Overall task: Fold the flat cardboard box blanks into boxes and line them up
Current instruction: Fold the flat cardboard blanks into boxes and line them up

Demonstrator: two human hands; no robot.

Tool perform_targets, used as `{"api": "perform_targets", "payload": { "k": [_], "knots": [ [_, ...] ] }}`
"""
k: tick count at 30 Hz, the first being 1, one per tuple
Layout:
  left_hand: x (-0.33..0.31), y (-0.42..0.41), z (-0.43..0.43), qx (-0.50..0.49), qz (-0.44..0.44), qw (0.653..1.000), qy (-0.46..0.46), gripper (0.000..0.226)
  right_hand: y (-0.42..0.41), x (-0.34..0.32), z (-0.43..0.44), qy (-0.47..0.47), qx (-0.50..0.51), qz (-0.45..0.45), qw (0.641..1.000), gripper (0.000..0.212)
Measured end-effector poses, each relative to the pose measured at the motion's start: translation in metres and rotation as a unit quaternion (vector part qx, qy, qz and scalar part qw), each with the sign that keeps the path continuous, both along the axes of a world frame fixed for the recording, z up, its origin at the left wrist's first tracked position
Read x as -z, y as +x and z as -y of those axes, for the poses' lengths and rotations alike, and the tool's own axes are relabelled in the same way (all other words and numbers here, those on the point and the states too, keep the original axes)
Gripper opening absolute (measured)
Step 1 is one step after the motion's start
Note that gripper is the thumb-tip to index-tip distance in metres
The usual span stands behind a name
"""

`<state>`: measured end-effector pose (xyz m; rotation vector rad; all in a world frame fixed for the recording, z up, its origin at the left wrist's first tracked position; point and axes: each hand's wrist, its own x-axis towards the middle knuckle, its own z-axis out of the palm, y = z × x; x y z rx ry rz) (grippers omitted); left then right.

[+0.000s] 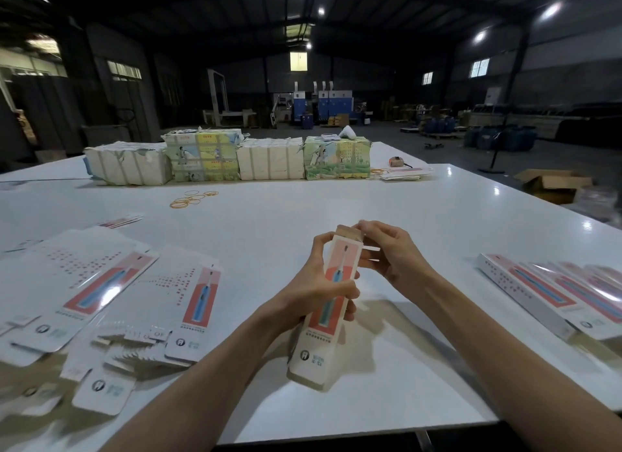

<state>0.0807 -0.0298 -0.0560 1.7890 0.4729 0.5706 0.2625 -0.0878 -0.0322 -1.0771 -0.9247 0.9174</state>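
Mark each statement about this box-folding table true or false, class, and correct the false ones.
1. The left hand grips the toothbrush box around its middle. True.
2. The right hand rests flat on the table. False: it pinches the box's far end.
3. Flat box blanks lie to the person's left. True.
4. The finished boxes are stacked in a tall tower. False: they lie side by side on the table, at the right.
5. Rubber bands lie on the table. True.
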Motion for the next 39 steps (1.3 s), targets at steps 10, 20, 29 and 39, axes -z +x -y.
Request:
{"api": "perform_targets", "payload": {
  "k": [10,20,29,39],
  "knots": [
    [0.001,0.0,-0.001,-0.006,-0.005,1.0,0.01,0.092,0.003,-0.001,0.001,-0.008,0.012,0.017,1.0,0.009],
    [-0.003,-0.003,-0.003,0.015,0.003,1.0,-0.013,0.096,0.004,-0.002,-0.001,-0.022,-0.003,0.027,0.999,0.011],
    [0.001,-0.004,-0.005,0.03,0.016,0.999,-0.021,0.092,0.011,-0.003,0.003,0.006,-0.027,0.102,0.994,0.013],
    [0.005,-0.005,-0.01,0.003,0.078,0.99,-0.114,0.089,-0.01,0.009,0.001,0.053,-0.008,0.129,0.99,0.021]
  ]
}}
